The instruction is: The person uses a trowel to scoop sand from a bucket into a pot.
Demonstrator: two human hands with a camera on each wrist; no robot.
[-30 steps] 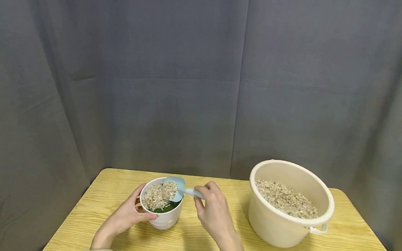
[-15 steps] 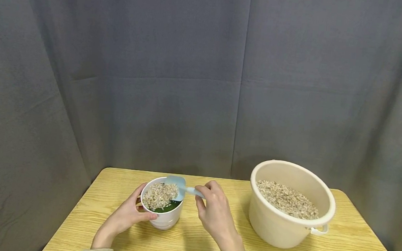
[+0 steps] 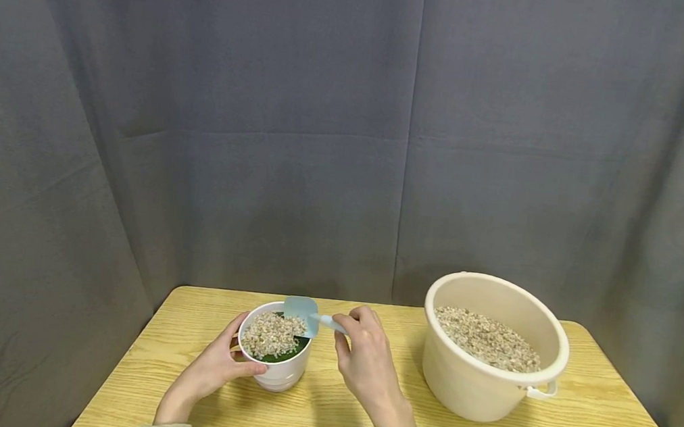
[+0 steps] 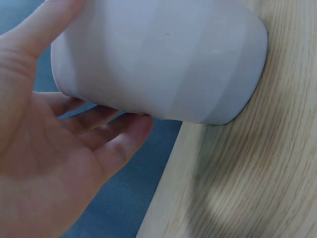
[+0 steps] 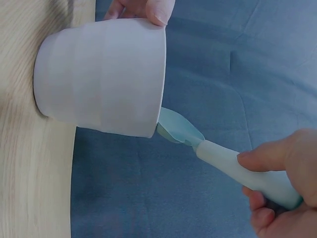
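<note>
A white pot (image 3: 280, 375) stands on the table, holding pale, coarse grains (image 3: 273, 334) with a dark green patch showing at its near right inside. My left hand (image 3: 215, 363) grips the pot from the left, thumb at the near rim and fingers curving round the far side. With my right hand (image 3: 365, 363) I hold a light blue scoop (image 3: 303, 313) by its handle (image 5: 233, 163). The scoop's blade lies over the pot's right rim, tipped down toward the grains. In the left wrist view the pot's ribbed wall (image 4: 163, 59) fills the top.
A large cream bucket (image 3: 473, 388), partly filled with similar grains (image 3: 486, 338), stands at the right of the wooden table (image 3: 598, 426). Its white handle (image 3: 542, 392) hangs at the near right. Grey curtains (image 3: 300, 135) hang behind the table and along both sides.
The scoop has tilted further and shifted slightly up and right. Grains that lay on its blade have slid into the pot. My left hand and the pot have stayed put.
</note>
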